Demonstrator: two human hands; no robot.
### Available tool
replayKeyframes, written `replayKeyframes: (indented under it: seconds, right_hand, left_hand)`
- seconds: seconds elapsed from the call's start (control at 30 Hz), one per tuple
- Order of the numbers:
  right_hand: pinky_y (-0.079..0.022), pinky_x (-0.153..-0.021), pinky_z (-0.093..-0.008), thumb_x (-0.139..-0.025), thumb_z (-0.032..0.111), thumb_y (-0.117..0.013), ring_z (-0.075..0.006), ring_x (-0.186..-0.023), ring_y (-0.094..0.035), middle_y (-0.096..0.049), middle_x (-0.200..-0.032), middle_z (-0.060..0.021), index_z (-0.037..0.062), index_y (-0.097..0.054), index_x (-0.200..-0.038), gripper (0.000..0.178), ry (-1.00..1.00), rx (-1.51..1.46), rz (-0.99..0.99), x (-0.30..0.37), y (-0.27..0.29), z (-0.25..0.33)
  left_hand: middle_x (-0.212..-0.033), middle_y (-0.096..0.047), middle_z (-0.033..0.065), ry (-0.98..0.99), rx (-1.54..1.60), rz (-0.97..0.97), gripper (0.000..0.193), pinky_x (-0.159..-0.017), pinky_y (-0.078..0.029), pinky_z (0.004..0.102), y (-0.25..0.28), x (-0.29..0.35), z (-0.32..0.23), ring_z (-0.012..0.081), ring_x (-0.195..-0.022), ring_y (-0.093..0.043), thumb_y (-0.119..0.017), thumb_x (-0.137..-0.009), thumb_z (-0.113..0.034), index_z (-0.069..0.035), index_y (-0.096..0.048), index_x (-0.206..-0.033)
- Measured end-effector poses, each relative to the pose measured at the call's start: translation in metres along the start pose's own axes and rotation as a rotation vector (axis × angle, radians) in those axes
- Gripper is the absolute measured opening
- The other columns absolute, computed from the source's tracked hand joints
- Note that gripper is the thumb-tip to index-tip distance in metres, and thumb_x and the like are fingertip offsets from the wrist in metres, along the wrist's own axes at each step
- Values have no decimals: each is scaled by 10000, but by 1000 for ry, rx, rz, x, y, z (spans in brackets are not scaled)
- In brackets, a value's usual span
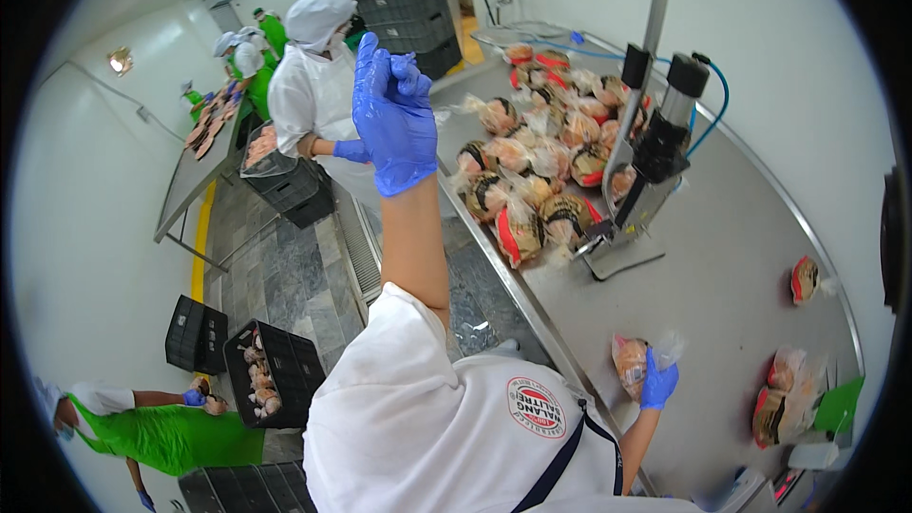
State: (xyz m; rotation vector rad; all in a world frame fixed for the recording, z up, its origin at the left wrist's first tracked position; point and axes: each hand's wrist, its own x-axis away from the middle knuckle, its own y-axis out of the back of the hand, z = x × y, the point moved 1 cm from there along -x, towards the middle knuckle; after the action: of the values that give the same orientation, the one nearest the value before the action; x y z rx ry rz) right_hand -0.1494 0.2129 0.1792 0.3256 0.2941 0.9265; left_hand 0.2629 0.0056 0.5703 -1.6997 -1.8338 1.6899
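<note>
My left hand (pixel 394 123), in a blue glove, is raised high in front of me. Its index finger points up and the other fingers are loosely bent, with nothing visible in them. At the lower right, my right hand (pixel 659 382), also gloved in blue, grips a bagged whole chicken (pixel 629 367) over the steel table (pixel 608 309); the bag's clear loose end sticks out above the fingers. Farther along the table lies a pile of bagged chickens (pixel 532 166). Beside that pile stands a bag-closing machine (pixel 662 138) with a black body and blue air hose.
More bagged chickens (pixel 781 399) lie at the table's right, near a green plate (pixel 838 406). A co-worker in white (pixel 313 85) stands across from me. Another person in a green apron (pixel 171 432) handles chickens by a black crate (pixel 275 375). Stacked black crates (pixel 404 9) rise behind.
</note>
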Motion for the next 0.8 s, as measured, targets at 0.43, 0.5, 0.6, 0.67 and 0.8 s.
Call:
replayKeyframes:
  seconds: [0.43, 0.5, 0.6, 0.67, 0.8]
  right_hand:
    - [-467, -756, -338, -777, 269, -707, -214, -827, -600, -647, -942, -142, -50, -591, -1031, 424, 55, 86, 37, 4, 9, -5]
    - [-467, -754, -335, -777, 268, -709, -208, -826, -598, -647, -941, -135, -47, -590, -1036, 425, 31, 62, 95, 10, 7, 7]
    - [-476, -738, -376, -769, 322, -695, -271, -845, -625, -653, -938, -173, -13, -616, -1016, 423, 60, -20, 78, 9, 5, 1]
    - [-475, -741, -377, -766, 323, -700, -265, -851, -625, -655, -947, -164, -14, -616, -1022, 431, 61, 3, 79, 4, 3, -10]
    - [-475, -743, -377, -758, 338, -706, -252, -854, -625, -657, -955, -156, -17, -616, -1023, 452, 14, 57, 100, 9, 5, -2]
  left_hand:
    - [-693, -554, 61, -678, -599, -441, 435, -498, -429, 262, 134, -155, -87, 139, -560, -507, -495, -846, -31, -18, -393, -1269]
    - [-804, -621, 96, -527, -1320, -659, 396, -594, -483, 290, 200, -171, -144, 183, -697, -595, -512, -835, -47, -33, -466, -1228]
    - [-994, -657, 126, 196, -2844, -432, 292, -760, -525, 351, 278, -170, -201, 240, -929, -643, -549, -830, -100, -104, -604, -1118]
    - [-974, -646, 127, 499, -2789, -401, 291, -752, -520, 361, 315, -161, -208, 242, -901, -630, -540, -837, -135, -85, -596, -1117]
    - [-933, -624, 129, 519, -2226, -612, 317, -734, -511, 382, 350, -155, -214, 247, -844, -602, -523, -849, -204, -46, -580, -1117]
